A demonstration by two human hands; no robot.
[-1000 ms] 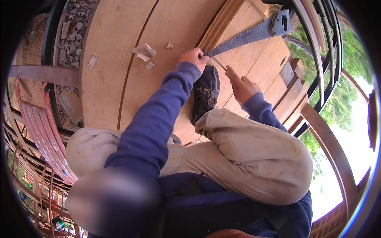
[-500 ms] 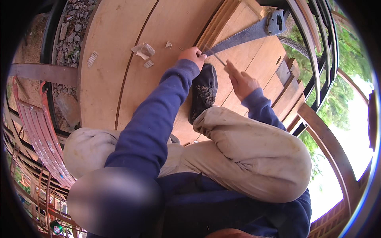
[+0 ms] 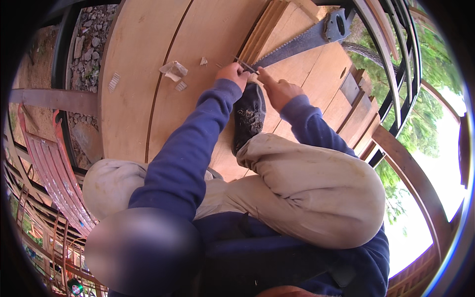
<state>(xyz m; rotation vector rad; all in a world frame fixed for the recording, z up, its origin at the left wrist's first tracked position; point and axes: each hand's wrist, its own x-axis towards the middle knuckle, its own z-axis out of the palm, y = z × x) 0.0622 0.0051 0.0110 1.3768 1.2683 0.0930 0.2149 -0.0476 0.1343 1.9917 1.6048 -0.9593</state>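
Observation:
A handsaw [image 3: 296,48] lies slanted over the boards, its grey handle [image 3: 337,26] at the upper right and its toothed edge toward the far left. My left hand [image 3: 231,75] is closed at the narrow tip of the blade, fingers pinched together. A thin metal file [image 3: 244,63] crosses the blade close to that tip. My right hand [image 3: 281,90] is closed around the near end of the file, and its handle is hidden in my fingers. Just below both hands, my dark shoe [image 3: 249,113] rests on the planks, with shavings or dirt on it.
Stacked wooden strips [image 3: 262,30] lie beyond the saw. Torn clear plastic [image 3: 173,70] and small ribbed scraps [image 3: 114,82] are on the wooden planks [image 3: 133,44] at left. A red slatted chair [image 3: 52,168] stands at left; curved dark railings [image 3: 391,64] run along the right.
My right hand has moved left and slightly farther away, pushing the file across the saw's edge, so it now sits close to my left hand. My left hand stays at the blade tip.

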